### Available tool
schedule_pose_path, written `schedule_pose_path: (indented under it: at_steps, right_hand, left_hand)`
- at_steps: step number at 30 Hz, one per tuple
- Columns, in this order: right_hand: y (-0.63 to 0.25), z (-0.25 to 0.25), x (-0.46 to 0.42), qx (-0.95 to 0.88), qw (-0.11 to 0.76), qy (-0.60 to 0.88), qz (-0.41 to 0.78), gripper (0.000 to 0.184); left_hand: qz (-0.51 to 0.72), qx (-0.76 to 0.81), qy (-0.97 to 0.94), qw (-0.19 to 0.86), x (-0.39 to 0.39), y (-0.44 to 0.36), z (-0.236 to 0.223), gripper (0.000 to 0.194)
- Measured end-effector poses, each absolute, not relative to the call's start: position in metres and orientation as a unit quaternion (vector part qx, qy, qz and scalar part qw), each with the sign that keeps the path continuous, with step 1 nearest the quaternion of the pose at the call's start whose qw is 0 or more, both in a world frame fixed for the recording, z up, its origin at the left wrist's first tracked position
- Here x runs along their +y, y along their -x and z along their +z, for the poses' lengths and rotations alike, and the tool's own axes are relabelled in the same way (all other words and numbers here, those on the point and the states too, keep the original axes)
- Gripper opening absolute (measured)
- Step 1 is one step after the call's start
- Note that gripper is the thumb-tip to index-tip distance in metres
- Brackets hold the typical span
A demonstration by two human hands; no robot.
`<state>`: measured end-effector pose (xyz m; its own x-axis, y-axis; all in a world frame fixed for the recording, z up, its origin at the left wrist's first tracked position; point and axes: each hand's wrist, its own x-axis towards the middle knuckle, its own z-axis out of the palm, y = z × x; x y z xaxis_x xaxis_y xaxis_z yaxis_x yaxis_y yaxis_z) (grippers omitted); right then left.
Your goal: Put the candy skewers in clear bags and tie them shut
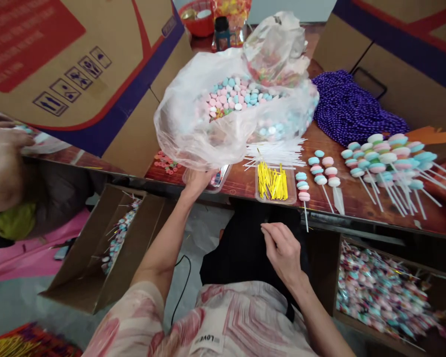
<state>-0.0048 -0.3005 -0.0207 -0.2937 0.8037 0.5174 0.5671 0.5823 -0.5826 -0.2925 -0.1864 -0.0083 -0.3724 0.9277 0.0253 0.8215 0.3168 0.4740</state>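
My left hand (199, 183) reaches over the table's front edge to a clear tray (218, 183) of small, unclear pieces. Its fingers are hidden under the rim of a large plastic bag (208, 136). Pink, blue and white candies (232, 94) fill that bag. Over my dark-clothed lap is my right hand (282, 248), fingers curled together, with nothing visible in them. Ahead of it, yellow twist ties (273, 181) lie in a clear box, with white sticks (277, 152) behind. To their right lie three candy skewers (303, 187) and a pile of more skewers (388, 161).
Large cartons (130, 99) stand left and right on the table (241, 188). Purple bead strings (351, 106) lie at the right. Boxes of wrapped candy skewers (379, 292) sit below on both sides. Another person's hands (7, 141) show at far left.
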Motion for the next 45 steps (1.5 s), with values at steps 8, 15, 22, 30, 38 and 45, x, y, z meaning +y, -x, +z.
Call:
schedule_pose_path:
  at_steps: [8,15,22,30,38,45]
  right_hand:
    - [0.009,-0.021,-0.305,-0.774,0.397,0.443,0.217,0.016]
    - [0.048,-0.009,-0.291,-0.560,0.477,0.473,0.485,0.015]
    - [0.045,-0.006,-0.284,-0.402,0.560,0.484,0.540,0.010]
    - [0.010,0.013,-0.280,-0.405,0.545,0.466,0.568,0.014]
    - [-0.005,0.011,-0.278,-0.399,0.539,0.487,0.560,0.019]
    - [0.006,-0.001,-0.284,-0.420,0.570,0.508,0.490,0.018]
  left_hand:
    - [0.343,0.776,-0.513,0.132,-0.206,0.290,0.005,0.020]
    - [0.537,0.607,-0.455,0.368,-0.276,0.195,0.014,0.026]
    - [0.592,0.533,-0.389,0.462,-0.286,0.140,0.005,0.028]
    - [0.546,0.349,-0.120,0.752,-0.284,0.125,0.002,0.039]
    - [0.601,0.387,-0.078,0.695,-0.271,0.115,0.001,0.029]
    - [0.638,0.437,-0.207,0.600,-0.281,0.098,-0.006,0.035]
